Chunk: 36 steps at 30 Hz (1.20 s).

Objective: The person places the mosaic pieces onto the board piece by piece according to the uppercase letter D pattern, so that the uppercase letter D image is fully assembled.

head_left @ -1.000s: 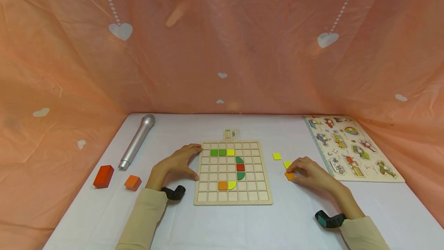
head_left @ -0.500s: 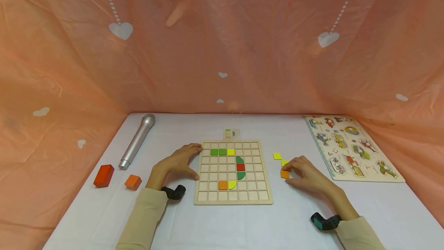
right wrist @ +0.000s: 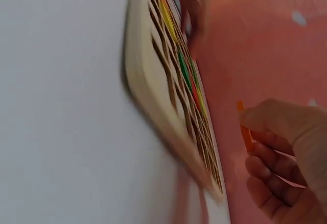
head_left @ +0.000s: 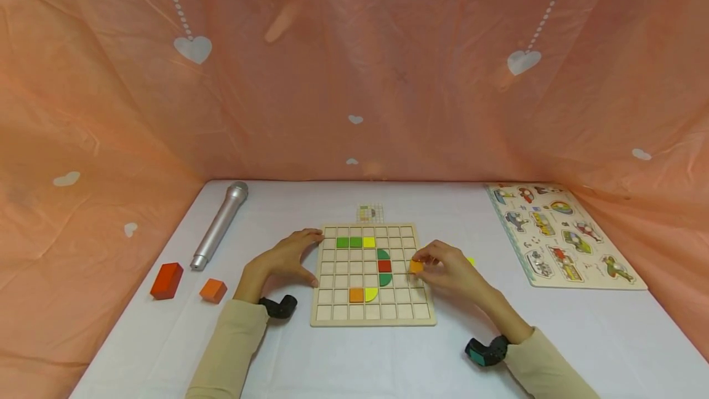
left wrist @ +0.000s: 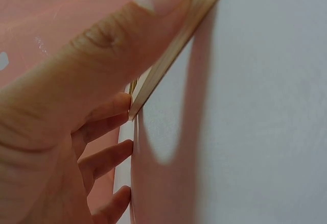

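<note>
A square wooden grid board [head_left: 342, 313] lies in the middle of the table. Set in its cells are green and yellow squares in the upper part, green quarter-rounds about a red square [head_left: 384, 266], and an orange square [head_left: 356, 295] beside a yellow quarter-round [head_left: 371, 294]. My left hand [head_left: 281, 258] rests against the board's left edge; in the left wrist view the thumb touches the wooden rim. With thumb and fingertips, my right hand [head_left: 455, 271] pinches an orange square tile [head_left: 416, 266] above the board's right side. In the right wrist view this tile [right wrist: 245, 127] stands edge-on.
A small patterned card [head_left: 369, 212] lies behind the board. Part of a yellow tile [head_left: 471, 261] shows past the right hand. Left are a silver microphone [head_left: 220, 225], a red block [head_left: 166, 281] and an orange block [head_left: 213, 290]. A picture puzzle [head_left: 570, 245] lies right.
My right hand has picked the orange tile off the table and carried it left over the board's right side. The left hand has stayed at the board's edge.
</note>
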{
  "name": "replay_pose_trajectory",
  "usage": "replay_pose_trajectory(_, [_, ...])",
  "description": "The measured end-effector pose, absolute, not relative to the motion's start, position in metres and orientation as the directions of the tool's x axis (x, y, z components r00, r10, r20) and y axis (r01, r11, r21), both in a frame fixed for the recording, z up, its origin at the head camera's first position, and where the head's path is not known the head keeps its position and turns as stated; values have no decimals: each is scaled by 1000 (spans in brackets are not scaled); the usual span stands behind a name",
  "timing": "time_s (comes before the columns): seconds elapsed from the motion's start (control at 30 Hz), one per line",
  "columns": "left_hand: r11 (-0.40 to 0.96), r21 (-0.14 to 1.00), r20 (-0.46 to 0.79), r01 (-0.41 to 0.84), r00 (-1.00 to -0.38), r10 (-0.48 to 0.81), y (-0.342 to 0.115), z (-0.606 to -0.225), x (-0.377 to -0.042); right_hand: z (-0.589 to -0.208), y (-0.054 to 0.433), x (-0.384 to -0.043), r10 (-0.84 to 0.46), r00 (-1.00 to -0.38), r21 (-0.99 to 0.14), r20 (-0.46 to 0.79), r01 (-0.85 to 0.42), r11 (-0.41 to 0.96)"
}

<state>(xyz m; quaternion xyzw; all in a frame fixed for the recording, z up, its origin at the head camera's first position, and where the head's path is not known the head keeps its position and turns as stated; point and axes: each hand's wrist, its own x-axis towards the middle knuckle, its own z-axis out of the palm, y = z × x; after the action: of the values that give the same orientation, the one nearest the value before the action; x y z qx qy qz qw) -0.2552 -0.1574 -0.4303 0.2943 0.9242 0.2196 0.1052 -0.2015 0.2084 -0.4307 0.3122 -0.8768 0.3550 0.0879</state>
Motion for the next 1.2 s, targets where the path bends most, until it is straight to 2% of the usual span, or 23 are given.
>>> replay_pose_trajectory(0.23, [731,471,-67,493,-807,587,-156,-432,-256,-434,146,-195,-578,-744,-625,335,-635,455])
replay_pose_trajectory(0.47, [735,462,-62,497,-808,585,-155,-434,-257,-441,106,-191,-661,-697,-568,279,-674,472])
replay_pose_trajectory(0.87, [732,467,-62,497,-807,587,-157,-431,-255,-453,88,-193,-691,-651,-513,314,-729,453])
replay_pose_trajectory(1.2, [730,476,-63,490,-809,584,-157,-432,-255,-454,87,-193,-675,-640,-461,366,-755,466])
